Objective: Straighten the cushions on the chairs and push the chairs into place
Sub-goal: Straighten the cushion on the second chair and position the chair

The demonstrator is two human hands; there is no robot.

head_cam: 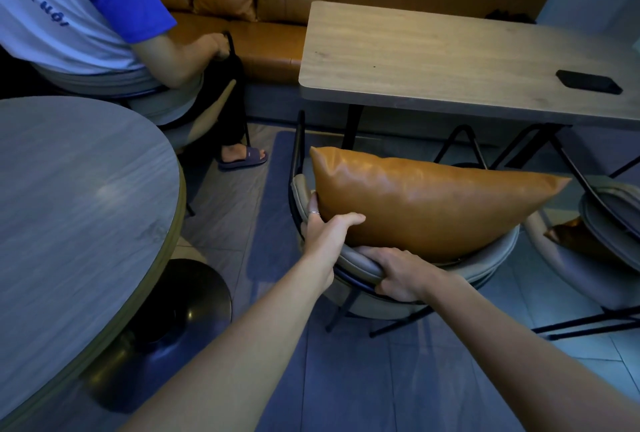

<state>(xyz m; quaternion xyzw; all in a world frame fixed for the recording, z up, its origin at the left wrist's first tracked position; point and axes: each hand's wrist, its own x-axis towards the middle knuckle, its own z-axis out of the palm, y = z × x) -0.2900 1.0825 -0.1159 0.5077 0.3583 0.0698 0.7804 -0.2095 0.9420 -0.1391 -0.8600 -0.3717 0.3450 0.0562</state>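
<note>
Tan leather square cushion (422, 203) standing on edge inside grey padded chair with black metal frame (360, 267), leaning against its curved backrest, in front of rectangular pale wooden tabletop (433, 54). Left hand (325, 227) at cushion's lower left corner, fingers (313, 203) behind it and thumb in front, grasping cushion. Right hand (398, 274) on top of backrest just below cushion, fingers clenched around padded rim. Black flat phone (588, 82) lying on tabletop, near right end. Second grey chair (609, 220) just beside, at right.
</note>
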